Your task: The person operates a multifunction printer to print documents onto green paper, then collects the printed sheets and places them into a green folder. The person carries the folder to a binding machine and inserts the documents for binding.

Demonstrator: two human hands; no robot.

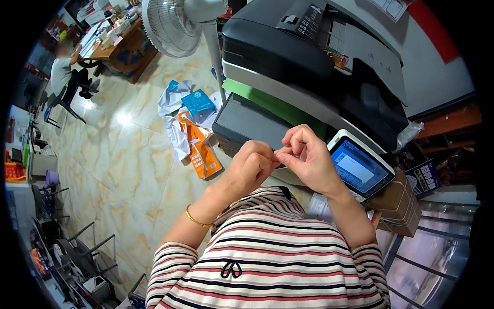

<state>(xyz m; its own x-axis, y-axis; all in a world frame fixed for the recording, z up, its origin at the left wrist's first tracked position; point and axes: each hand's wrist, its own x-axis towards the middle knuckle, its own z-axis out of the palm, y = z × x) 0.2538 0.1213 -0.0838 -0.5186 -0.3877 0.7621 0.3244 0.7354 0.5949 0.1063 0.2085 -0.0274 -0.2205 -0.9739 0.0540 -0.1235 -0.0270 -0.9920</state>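
- At centre, the left hand (251, 166) and right hand (313, 162) meet fingertip to fingertip; anything pinched there is too small to make out.
- Right thumb and forefinger press together; left fingers curl inward, tips partly hidden.
- Three o'clock: a touchscreen (360, 167), writing illegible.
- One o'clock: a printer (278, 44), top cut off.
- Eleven o'clock: a fan (172, 28), likewise cropped.

Left fingers (257, 154): tips curl in and are partly hidden
Right fingers (297, 139): anything they pinch is too small to tell
Fan (172, 28): top cut off by the upper edge
Printer (272, 46): top cut off there too
Screen (357, 169): writing too small to read
Far person (62, 73): head blurred
Far bench (106, 52): little things (122, 28) on it too tiny to name
Shirt (272, 247): bottom cut off
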